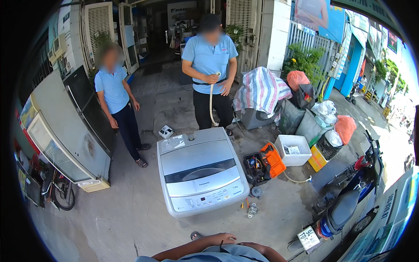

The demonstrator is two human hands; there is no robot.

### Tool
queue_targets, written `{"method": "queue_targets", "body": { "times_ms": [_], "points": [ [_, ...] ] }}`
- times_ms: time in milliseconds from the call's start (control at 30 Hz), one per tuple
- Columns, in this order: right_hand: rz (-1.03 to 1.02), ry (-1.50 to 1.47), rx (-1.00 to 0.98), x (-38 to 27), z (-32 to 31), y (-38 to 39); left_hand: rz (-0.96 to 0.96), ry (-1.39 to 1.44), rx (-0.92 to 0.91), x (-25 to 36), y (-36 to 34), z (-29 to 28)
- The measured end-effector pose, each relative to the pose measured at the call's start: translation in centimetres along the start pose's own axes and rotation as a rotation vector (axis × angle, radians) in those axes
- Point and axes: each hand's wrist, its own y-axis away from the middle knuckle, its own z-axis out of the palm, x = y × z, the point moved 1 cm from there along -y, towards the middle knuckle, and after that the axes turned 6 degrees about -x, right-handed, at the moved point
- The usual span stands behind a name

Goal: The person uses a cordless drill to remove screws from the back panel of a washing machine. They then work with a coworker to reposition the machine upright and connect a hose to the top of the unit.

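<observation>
My left hand (pixel 225 238) rests in front of my body at the lower edge, its fingers partly showing and loosely laid out, with nothing seen in it. My right forearm (pixel 265 250) comes in beside it; the right hand's fingers are hidden. Nearest to both hands, and apart from them, stands a silver-grey top-loading washing machine (pixel 205 187) with its dark-windowed lid down. Beyond it, a person in a light blue shirt (pixel 210 52) holds a pale hose (pixel 211 102) that hangs toward the machine's back edge. My sandalled foot (pixel 196 236) shows below the machine.
Another person in blue (pixel 111 89) stands at the left by a dark fridge (pixel 89 107). An open orange toolbox (pixel 274 160), a white foam box (pixel 293 149) and small metal parts (pixel 252 210) lie right of the machine. A parked motorbike (pixel 345 209) stands at the right.
</observation>
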Motion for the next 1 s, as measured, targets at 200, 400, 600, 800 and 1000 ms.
{"method": "queue_targets", "body": {
  "times_ms": [200, 400, 600, 800, 1000],
  "points": [
    [0.242, 0.292, -0.052, 21.9, -8.3, 1.2, -0.056, 0.118, -0.164, -15.4, -1.9, 12.1],
    [0.446, 0.862, -0.164, 45.5, -21.3, 5.0, -0.185, 0.257, 0.061, -1.4, 4.7, 15.2],
    [0.616, 0.567, 0.273, 36.3, -27.8, 6.7, -0.403, 0.473, 0.584, -2.3, 8.0, 20.4],
    [0.289, -0.05, 0.419, 29.6, -34.1, 5.2, -0.902, 0.018, 0.404, -20.6, 8.4, 20.9],
    [0.306, 0.333, 0.431, 30.9, -15.9, -2.7, -0.855, -0.362, 0.052, -27.6, 19.1, 29.3]
  ]
}}
